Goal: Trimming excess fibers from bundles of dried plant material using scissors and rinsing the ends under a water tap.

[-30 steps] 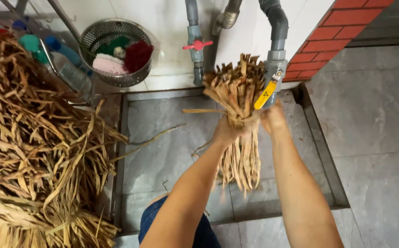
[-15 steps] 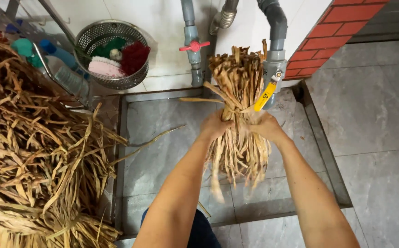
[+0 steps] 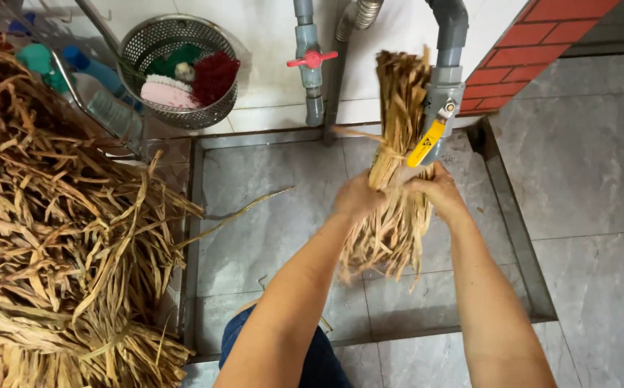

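Both my hands grip one bundle of dry tan leaf strips [image 3: 396, 122], held upright over a sunken grey tiled basin [image 3: 269, 230]. My left hand [image 3: 356, 197] clasps the bundle's middle from the left. My right hand [image 3: 435, 188] closes on it from the right, just under a grey pipe valve with a yellow lever [image 3: 430, 138]. The bundle's top reaches up in front of the white wall, and its loose lower ends fan out below my hands.
A big heap of the same dry strips [image 3: 60, 244] fills the left side. A metal mesh basket [image 3: 182, 72] with brushes and scourers hangs on the wall, beside a pipe with a red tap handle [image 3: 312, 59]. Red brick wall [image 3: 542, 29] at upper right.
The bundle's top has drawn together from a splayed fan into a tight narrow column. My hands shifted slightly right and lower on it, still gripping.
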